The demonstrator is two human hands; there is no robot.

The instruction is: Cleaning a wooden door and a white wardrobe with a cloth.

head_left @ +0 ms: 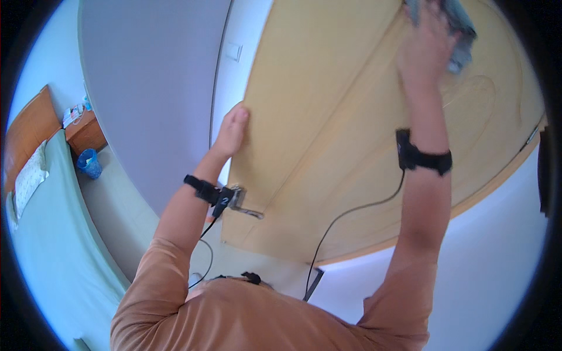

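Observation:
A pale wooden door (298,117) fills the middle and right of the view. My left hand (232,131) is closed on its left edge, and part of the fingers is hidden there. Just below that wrist, a metal lever handle (250,213) sticks out from the door. High at the upper right, my right hand (426,55) presses a crumpled grey-blue cloth (462,44) against the door's face. The cloth bunches out beside the fingers, and the hand is slightly blurred.
A grey panel (149,88) stands left of the door, with a white wall switch (233,52) between them. Farther left are a bed (58,234) with a green sheet, a wooden nightstand (86,133) and a blue wastebasket (89,164). Thin cables (345,213) hang from both wrist straps.

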